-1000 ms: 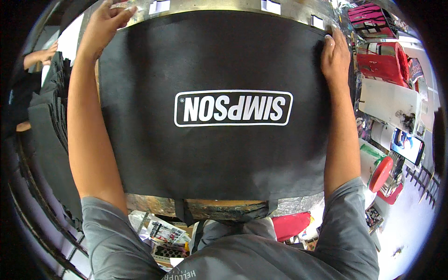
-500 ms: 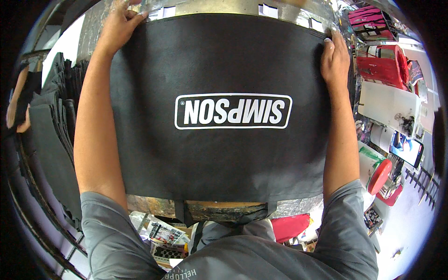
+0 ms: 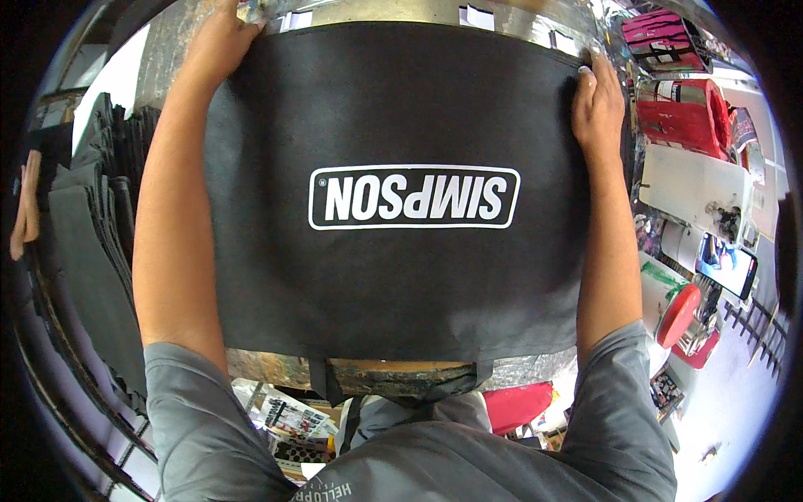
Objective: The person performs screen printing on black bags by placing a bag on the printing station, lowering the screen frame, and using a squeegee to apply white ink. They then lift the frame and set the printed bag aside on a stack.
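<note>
Over the middle of the flat black bag [image 3: 401, 289] the air is open, with a way in from 12 o'clock, between the left hand [image 3: 227, 40] at 11 and the right hand [image 3: 597, 109] at 2. The left forearm [image 3: 174, 243] bars 8 to 11; the right forearm [image 3: 613, 243] bars 2 to 4. Beyond them, a cloth stack [image 3: 90, 238] blocks 9, a red bucket [image 3: 679, 113] 2, and a red lid [image 3: 679, 316] just past 3. The person's body [image 3: 410, 460] fills 6 o'clock, behind a hanging strap [image 3: 323, 383].
</note>
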A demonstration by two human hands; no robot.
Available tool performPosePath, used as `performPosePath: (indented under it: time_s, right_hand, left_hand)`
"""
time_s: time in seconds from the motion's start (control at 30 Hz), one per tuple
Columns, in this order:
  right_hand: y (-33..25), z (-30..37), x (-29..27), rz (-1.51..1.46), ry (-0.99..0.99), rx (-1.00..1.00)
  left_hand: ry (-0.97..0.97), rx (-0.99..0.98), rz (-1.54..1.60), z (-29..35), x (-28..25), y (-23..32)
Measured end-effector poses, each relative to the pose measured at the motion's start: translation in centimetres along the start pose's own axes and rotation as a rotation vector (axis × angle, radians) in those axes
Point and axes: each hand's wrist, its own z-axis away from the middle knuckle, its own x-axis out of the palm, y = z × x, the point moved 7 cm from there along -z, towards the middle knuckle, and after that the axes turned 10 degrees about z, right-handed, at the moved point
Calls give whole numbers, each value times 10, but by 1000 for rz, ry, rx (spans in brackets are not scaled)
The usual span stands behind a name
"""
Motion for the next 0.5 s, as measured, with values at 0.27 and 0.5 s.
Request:
performPosePath:
  time_s: [0.27, 0.5]
  right_hand:
    - [1, 0, 0, -6, -12, 29]
    - [-1, -1, 0, -1, 24, 0]
  left_hand:
    - [279, 122, -323, 8, 6, 0]
    - [-169, 204, -252, 33, 52, -11]
